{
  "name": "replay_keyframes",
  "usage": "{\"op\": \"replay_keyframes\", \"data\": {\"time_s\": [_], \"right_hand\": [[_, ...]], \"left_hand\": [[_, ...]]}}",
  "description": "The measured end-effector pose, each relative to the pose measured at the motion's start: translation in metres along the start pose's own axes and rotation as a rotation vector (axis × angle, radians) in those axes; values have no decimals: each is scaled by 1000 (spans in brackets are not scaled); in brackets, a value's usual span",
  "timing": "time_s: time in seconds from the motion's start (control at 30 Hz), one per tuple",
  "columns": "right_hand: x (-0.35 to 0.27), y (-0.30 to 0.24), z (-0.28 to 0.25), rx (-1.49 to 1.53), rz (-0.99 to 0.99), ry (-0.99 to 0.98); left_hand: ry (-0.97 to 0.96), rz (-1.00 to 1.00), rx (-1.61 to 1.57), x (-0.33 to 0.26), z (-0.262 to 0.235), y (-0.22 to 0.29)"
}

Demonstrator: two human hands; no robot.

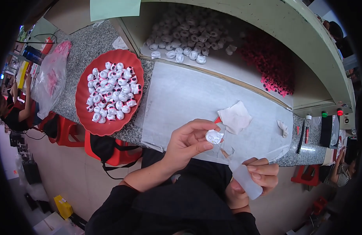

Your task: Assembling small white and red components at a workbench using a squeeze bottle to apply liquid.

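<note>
White ring-shaped piece (214, 136), small and glossy with a dark centre, is pinched between the thumb and fingertips of the left hand (189, 143), held up just above the near edge of the bench (177, 98) with its open face turned toward the right hand (255, 178). That hand is closed around a small translucent squeeze bottle (245, 180), whose thin nozzle (225, 153) slants up toward the piece and ends just short of it; the tilt seems meant to bring the tip to the ring's underside, likely for a drop of glue, though no liquid can be seen. Both hands are thus full, neither one spread.

A crumpled white tissue (236, 116) lies on the pale sheet just beyond the ring, close enough for wiping. To the left, a red oval tray (83, 102) holds a heap of similar white pieces (112, 92) with dark and pink marks, within easy reach of the left hand. Farther back, in a shallow recessed shelf (243, 66), sit a pile of plain white rings (185, 37) and a mass of small red parts (271, 62), well apart from the hands. A clear plastic bag (51, 78) rests at the bench's far left.
</note>
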State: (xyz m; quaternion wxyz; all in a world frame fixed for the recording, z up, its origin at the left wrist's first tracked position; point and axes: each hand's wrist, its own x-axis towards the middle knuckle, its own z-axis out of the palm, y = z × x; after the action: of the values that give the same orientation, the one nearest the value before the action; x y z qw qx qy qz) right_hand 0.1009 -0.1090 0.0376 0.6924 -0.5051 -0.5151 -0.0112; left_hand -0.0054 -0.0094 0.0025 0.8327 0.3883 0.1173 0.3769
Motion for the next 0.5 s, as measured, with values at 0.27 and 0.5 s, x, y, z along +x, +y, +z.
{"op": "replay_keyframes", "data": {"time_s": [0.27,0.5], "right_hand": [[3,-7,-7,33,150,-139],[0,0,-3,-3,-21,-6]], "left_hand": [[-9,14,22,0,0,-2],[-5,25,20,0,-1,-2]]}}
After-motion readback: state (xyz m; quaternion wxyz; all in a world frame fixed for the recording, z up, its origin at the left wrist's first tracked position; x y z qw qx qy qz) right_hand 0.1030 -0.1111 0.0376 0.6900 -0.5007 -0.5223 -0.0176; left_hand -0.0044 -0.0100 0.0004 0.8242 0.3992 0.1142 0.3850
